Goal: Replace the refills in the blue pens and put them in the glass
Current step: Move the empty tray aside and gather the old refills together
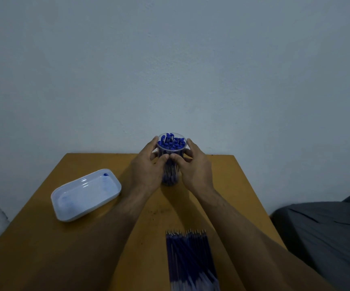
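Both hands on the glass (171,164), one each side. Left hand (146,171): fingers curled round the left wall, thumb across the front, fingertips up by the rim. Right hand (195,169): same grip mirrored on the right wall, thumb tip meeting the left thumb at the front of the glass. Each hand about half closed, wrapped on the glass, nothing else held.

Glass: one, clear, upright, at the far middle of the wooden surface (43,248), close to the wall. Packed with blue pens (171,141), caps up; too crowded to count.

Tray (69,213): one, white, shallow, left of the hands, apart from them. One small blue piece (105,174) at its far corner; cannot tell what it is.

Refills (188,255): one loose bundle, near edge of the surface, between the forearms, tips pointing away. Number not countable.

Grey cloth (327,232) at right, off the surface.
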